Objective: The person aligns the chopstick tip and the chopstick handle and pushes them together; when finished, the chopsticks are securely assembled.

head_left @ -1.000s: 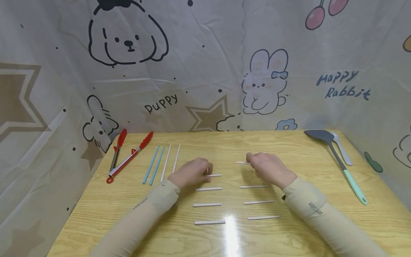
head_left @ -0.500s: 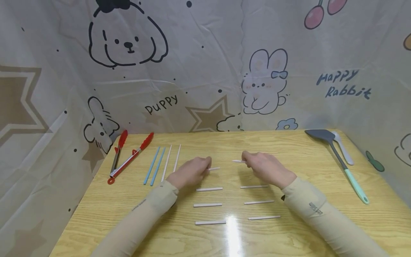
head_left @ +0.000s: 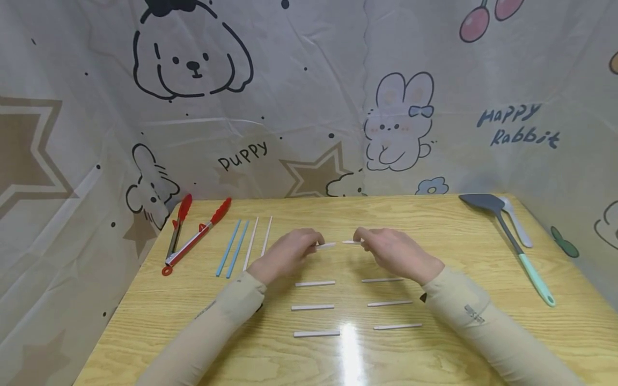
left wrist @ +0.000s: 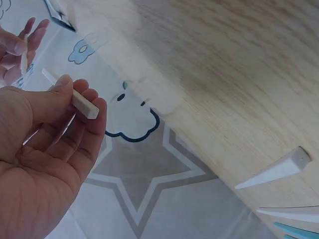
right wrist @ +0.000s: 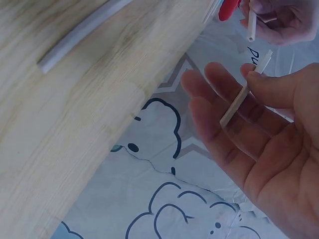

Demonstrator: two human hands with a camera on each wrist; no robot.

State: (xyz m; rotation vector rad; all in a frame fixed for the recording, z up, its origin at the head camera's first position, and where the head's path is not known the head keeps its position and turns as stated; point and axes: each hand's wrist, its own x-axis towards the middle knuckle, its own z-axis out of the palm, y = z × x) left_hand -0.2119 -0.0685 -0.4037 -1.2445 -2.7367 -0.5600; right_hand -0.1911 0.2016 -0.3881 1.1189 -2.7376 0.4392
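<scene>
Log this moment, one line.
left grip: pinches white stick | right grip: pinches second white stick | held sticks: apart, above table | six short sticks: on table
</scene>
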